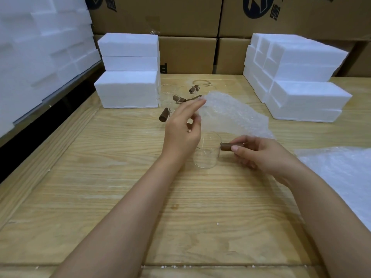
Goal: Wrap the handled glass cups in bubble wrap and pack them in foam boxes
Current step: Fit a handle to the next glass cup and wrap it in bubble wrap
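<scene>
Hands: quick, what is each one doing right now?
The left hand holds an edge of the bubble wrap sheet.
The right hand grips the brown handle of the glass cup.

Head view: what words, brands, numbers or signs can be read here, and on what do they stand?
Nothing reads clearly.
Upper left carton: dark round logo with characters, cropped and blurred, unreadable.
Upper right carton: same logo, unreadable.
Lower carton: small black mark, half hidden, unreadable.
Foam boxes, bubble wrap, glass cup: no print.
</scene>
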Demonstrator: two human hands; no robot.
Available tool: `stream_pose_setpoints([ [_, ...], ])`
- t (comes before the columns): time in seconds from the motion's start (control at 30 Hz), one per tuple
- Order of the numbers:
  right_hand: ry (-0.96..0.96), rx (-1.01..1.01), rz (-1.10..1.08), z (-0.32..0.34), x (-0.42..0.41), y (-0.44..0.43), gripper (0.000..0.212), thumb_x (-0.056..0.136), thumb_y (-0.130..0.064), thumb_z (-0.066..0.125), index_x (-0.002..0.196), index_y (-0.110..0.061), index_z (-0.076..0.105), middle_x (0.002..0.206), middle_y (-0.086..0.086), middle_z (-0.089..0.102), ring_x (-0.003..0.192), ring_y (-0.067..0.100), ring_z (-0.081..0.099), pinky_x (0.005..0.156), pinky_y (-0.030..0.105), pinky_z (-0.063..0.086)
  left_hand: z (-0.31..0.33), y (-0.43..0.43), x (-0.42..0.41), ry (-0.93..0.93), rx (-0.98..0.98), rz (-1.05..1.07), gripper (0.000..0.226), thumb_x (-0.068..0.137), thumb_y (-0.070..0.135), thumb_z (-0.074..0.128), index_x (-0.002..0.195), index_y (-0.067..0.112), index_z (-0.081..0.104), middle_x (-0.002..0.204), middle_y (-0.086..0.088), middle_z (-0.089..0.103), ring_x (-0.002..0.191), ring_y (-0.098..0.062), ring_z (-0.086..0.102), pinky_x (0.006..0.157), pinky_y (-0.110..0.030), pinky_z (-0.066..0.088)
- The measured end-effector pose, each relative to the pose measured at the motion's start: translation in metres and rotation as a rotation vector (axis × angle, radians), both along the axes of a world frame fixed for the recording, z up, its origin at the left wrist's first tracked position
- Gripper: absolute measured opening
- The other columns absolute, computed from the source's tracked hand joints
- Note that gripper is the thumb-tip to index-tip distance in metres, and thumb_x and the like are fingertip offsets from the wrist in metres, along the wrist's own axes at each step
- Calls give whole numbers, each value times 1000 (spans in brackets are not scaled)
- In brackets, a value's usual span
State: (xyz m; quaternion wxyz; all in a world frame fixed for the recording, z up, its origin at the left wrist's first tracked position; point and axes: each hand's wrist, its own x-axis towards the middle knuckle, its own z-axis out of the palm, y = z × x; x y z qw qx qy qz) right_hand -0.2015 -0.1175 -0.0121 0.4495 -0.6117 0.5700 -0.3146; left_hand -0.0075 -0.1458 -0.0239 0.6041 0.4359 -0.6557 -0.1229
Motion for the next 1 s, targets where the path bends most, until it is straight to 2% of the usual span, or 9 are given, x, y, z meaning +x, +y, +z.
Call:
stream_pose_setpoints([
  [0.07,-71,-5,50,4,-4,1,10,88,-16,65,98,-16,69,66,-6,62,58,7,51,56,20,39,1,0,1,56,58,-6,30,89,-1,60,115,13,68,111,15,59,85,1,60,71,-29,57],
  [0.13,-133,-33,133,9,-8,3,16,85,-12,65,100,-9,69,67,-2,60,58,8,50,52,17,40,2,1,2,88,76,-13,22,89,8,64,109,15,71,108,11,64,82,6,60,68,-20,54],
  [0.2,-180,-49,198,13,-12,4,25,78,-17,66,99,-5,69,66,2,59,58,9,50,50,17,40,3,2,2,122,79,2,16,88,14,67,103,15,72,104,7,68,80,6,61,66,-14,50],
  [0.3,-252,-71,239,20,-18,6,32,71,-21,68,96,-2,71,66,8,57,57,12,48,48,17,39,4,1,2,150,86,43,15,84,12,73,98,16,72,95,9,68,75,0,62,66,-14,51],
  [0.43,-400,-101,190,24,-25,4,29,62,-27,73,87,-12,77,65,7,59,55,11,50,45,16,39,1,-1,5,102,98,45,28,79,1,74,104,15,71,96,14,65,68,0,57,68,-11,47],
  [0.57,-453,-192,105,24,-28,1,28,59,-30,76,84,-17,78,65,5,60,56,13,46,47,16,38,-2,-2,6,-67,8,64,33,79,-5,68,108,10,70,106,5,65,65,-9,56,72,-13,47],
  [0.73,-509,-356,-62,24,-26,-1,26,63,-25,75,88,-16,76,62,0,59,56,15,42,50,17,38,-4,0,3,-215,-105,65,41,76,-12,63,114,4,67,111,-8,66,59,-11,49,71,-8,43],
  [0.87,-578,-461,-104,27,-25,2,25,64,-29,76,88,-20,76,65,-3,62,58,14,44,52,17,38,-2,2,0,-225,-115,66,43,76,-13,62,117,1,65,111,-8,66,59,-11,48,71,-9,44],
  [1.0,-483,-565,-96,25,-19,5,19,83,-6,67,98,-17,70,75,-11,69,68,3,58,59,11,42,0,3,-2,-193,-84,43,45,75,-11,62,117,3,66,104,0,64,65,-15,51,71,-6,42],
])
